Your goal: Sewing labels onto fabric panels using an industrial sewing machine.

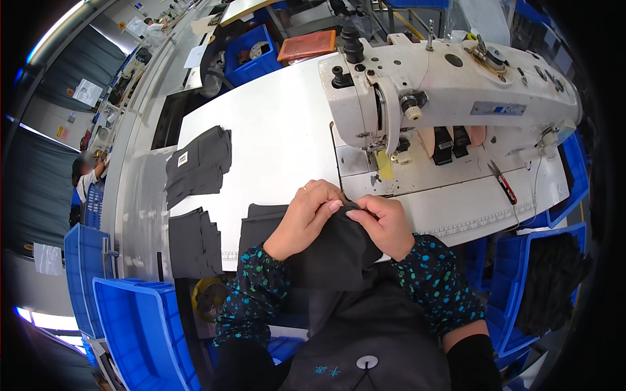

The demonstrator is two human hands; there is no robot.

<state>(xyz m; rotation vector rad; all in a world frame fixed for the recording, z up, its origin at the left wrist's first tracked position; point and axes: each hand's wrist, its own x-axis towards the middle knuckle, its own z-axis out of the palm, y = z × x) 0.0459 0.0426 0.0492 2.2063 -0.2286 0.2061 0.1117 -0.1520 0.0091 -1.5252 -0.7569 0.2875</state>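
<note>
My left hand [306, 218] and my right hand [381, 225] pinch the upper edge of a dark grey fabric piece [326, 260] just in front of a white sewing machine [424, 85], their thumbs close together. The fabric hangs down toward my lap over more dark grey cloth. Further grey pieces lie under it on the white tabletop [267, 137]. Two stacks of cut grey pieces [199, 163] [192, 244] rest to the left, the upper one with a white label.
Red-handled snips [505, 186] lie right of the needle area. Blue bins stand at both lower sides [137, 339] [505, 290], the right one holding dark cloth. Another bin [250, 55] and an orange tray [306, 45] sit behind. A co-worker [88, 173] is at the far left.
</note>
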